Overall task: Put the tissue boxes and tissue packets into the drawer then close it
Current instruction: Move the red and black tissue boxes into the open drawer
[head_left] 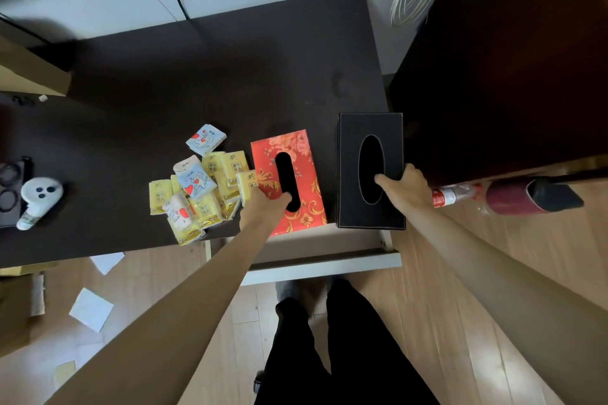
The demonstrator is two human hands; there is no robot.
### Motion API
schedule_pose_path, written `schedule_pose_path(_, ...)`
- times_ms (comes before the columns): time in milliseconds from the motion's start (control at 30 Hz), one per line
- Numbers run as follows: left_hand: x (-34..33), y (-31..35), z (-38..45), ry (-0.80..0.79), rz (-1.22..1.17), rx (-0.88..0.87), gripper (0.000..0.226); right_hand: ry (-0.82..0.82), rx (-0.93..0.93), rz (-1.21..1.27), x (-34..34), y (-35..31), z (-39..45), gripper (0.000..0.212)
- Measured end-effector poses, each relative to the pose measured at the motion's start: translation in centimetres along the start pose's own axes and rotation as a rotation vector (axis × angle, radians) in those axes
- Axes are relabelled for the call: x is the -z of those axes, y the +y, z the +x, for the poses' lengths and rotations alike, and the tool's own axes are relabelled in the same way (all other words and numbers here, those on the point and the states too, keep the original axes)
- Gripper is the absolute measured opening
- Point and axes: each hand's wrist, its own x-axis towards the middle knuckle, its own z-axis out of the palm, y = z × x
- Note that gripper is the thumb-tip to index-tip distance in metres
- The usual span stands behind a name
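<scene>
Tissue boxes sit side by side at the desk [197, 76] edge above the open drawer [322, 265], left hand [263, 207] gripping the red box [288, 181], right hand [404, 189] gripping the black box [370, 171], packets [200, 181] piled just left.

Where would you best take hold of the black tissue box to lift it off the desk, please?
Probably by its near end, from above. The black tissue box lies flat with its oval slot facing up, so the right hand can hook a thumb into the slot and wrap its fingers over the right wall. That end overhangs the open drawer, so the carry is short.
</scene>
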Motion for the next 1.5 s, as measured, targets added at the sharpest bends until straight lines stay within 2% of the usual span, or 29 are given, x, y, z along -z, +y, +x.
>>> schedule_pose_path(100,0.7,0.3,0.3,0.011,0.006,-0.01,0.026,-0.034,0.01,-0.024,0.6,0.0,0.5,0.049)
schedule_pose_path(200,0.8,-0.1,-0.3,0.023,-0.072,0.0,0.021,-0.023,-0.009,0.075,1.1,1.0,-0.2,0.045)
schedule_pose_path(400,-0.8,-3.2,-4.7,0.153,-0.253,-0.028,0.021,0.085,-0.001,0.289,0.7,4.0,-4.1,0.022)
schedule_pose_path(533,-2.2,-6.2,-7.5,0.255,-0.351,-0.079,0.028,0.143,0.02,0.333,-1.4,5.3,-6.1,0.023)
schedule_pose_path(633,-3.5,-8.8,-7.8,0.277,-0.374,-0.069,0.025,0.157,0.082,0.34,-3.2,6.3,-7.1,0.016)
schedule_pose_path(767,-5.3,-11.6,-7.8,0.246,-0.422,-0.042,0.038,0.144,0.159,0.314,-5.1,7.5,-8.1,0.02)
schedule_pose_path(933,-5.8,-13.3,-7.3,0.231,-0.375,-0.042,0.029,0.096,0.14,0.265,-6.2,8.4,-8.3,0.052)
schedule_pose_path(1000,-5.7,-13.6,-7.1,0.214,-0.345,-0.036,0.027,0.083,0.13,0.27,-6.3,8.6,-8.6,0.046)
schedule_pose_path(1100,-6.0,-14.4,-7.8,0.18,-0.336,-0.021,0.03,0.081,0.123,0.268,-6.3,9.5,-9.8,0.025)
schedule_pose_path(1500,-8.2,-21.1,-14.2,0.035,-0.231,0.076,0.03,0.019,-0.006,0.019,-6.8,15.4,-16.6,0.024)
